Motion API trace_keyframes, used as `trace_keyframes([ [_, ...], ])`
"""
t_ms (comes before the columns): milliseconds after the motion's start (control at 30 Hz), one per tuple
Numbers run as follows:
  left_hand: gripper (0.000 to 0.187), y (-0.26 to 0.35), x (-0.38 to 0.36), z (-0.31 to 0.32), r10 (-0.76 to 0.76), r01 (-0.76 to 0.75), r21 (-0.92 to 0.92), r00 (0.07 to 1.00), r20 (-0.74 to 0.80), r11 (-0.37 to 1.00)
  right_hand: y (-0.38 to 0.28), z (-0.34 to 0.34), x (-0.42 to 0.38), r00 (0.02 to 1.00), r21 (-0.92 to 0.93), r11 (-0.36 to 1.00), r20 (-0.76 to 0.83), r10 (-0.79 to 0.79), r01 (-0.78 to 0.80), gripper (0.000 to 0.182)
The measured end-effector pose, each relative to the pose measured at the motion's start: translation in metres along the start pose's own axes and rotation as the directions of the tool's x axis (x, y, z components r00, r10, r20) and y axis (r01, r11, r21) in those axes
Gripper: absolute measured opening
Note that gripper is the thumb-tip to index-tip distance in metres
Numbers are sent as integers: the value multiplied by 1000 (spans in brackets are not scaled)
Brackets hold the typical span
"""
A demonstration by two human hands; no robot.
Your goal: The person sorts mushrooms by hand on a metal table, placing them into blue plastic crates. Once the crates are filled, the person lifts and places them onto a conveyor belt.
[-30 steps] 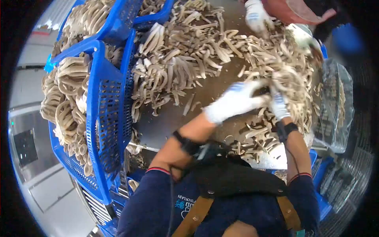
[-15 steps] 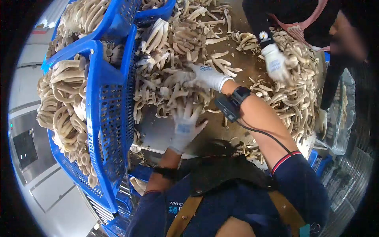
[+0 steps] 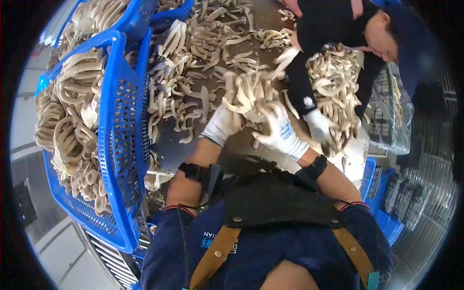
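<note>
Head view: across the table (image 3: 268,19), loose mushrooms (image 3: 205,101) lie left of a mushroom bunch (image 3: 249,94), cream to grey-brown, its curved stems fanning upward, edges blurred. Over the table, the gloved left hand (image 3: 222,126) and right hand (image 3: 282,133), fingers half curled, grip it between them.

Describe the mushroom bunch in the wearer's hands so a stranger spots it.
Right of the blue basket lies the table. There the wearer's left hand and right hand flank the bunch. Unlike mushrooms strewn nearby, it is clasped from both sides.
</note>
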State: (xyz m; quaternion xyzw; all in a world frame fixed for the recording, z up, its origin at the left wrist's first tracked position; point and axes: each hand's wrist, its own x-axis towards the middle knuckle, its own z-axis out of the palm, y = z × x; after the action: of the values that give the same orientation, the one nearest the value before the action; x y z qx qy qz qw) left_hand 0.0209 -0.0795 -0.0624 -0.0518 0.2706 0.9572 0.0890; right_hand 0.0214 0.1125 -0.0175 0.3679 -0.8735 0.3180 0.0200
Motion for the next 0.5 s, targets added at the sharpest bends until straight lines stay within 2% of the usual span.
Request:
trace_keyframes([
  [33, 52, 8, 7, 18, -112, 104, -307, 994, -8, 946, 1, -11, -2, 997, 133, 990, -54, 52, -44, 78],
  [67, 54, 17, 3, 31, -141, 142, -44, 990, 16, 989, 1, -20, 0, 982, 169, 984, -170, 88, -59, 81],
  [100, 55, 23, 2, 46, -121, 102, 212, 990, 77, 972, -6, -25, 0, 916, 613, 764, -159, 369, -201, 92],
  [133, 57, 33, 0, 69, -100, 28, 447, 986, 137, 894, -16, -42, 8, 917, 794, 579, -72, 393, -186, 98],
  [167, 60, 40, -9, 97, -6, -156, 659, 971, 237, 736, -36, -70, 16, 913, 884, 423, 11, 409, -200, 104],
  [200, 62, 47, -17, 125, 88, -330, 798, 939, 332, 504, -57, -98, 25, 902, 943, 253, 95, 421, -217, 110],
  [233, 64, 52, -23, 141, 121, -463, 829, 885, 449, 314, -65, -106, 13, 911, 911, 306, 146, 386, -276, 114],
  [267, 66, 57, -29, 147, 32, -598, 786, 799, 601, 158, -72, -114, 0, 916, 873, 363, 197, 349, -326, 117],
  [300, 69, 60, -31, 146, -139, -713, 699, 687, 713, 55, -51, -101, -39, 936, 748, 564, 240, 259, -348, 119],
  [333, 71, 43, -36, 133, -293, -744, 667, 627, 722, 50, -23, -62, -88, 948, 382, 894, 295, 122, -234, 116],
  [367, 70, 16, -40, 101, -378, -707, 704, 634, 675, 69, 3, -23, -136, 939, -36, 999, 344, -18, 32, 114],
  [400, 70, -12, -45, 68, -458, -667, 740, 635, 622, 79, 9, -9, -149, 918, -22, 992, 379, 120, -121, 108],
  [433, 70, -50, -71, 34, -300, -683, 715, 720, 625, -150, 15, 4, -161, 876, -17, 961, 406, 259, -276, 102],
  [467, 72, -76, -86, -4, -378, -629, 723, 767, 518, -285, 20, 18, -173, 818, -22, 907, 425, 389, -420, 97],
  [500, 74, -85, -78, -26, -420, -578, 692, 808, 412, -433, 24, 26, -173, 870, -171, 930, 331, 364, -324, 96],
])
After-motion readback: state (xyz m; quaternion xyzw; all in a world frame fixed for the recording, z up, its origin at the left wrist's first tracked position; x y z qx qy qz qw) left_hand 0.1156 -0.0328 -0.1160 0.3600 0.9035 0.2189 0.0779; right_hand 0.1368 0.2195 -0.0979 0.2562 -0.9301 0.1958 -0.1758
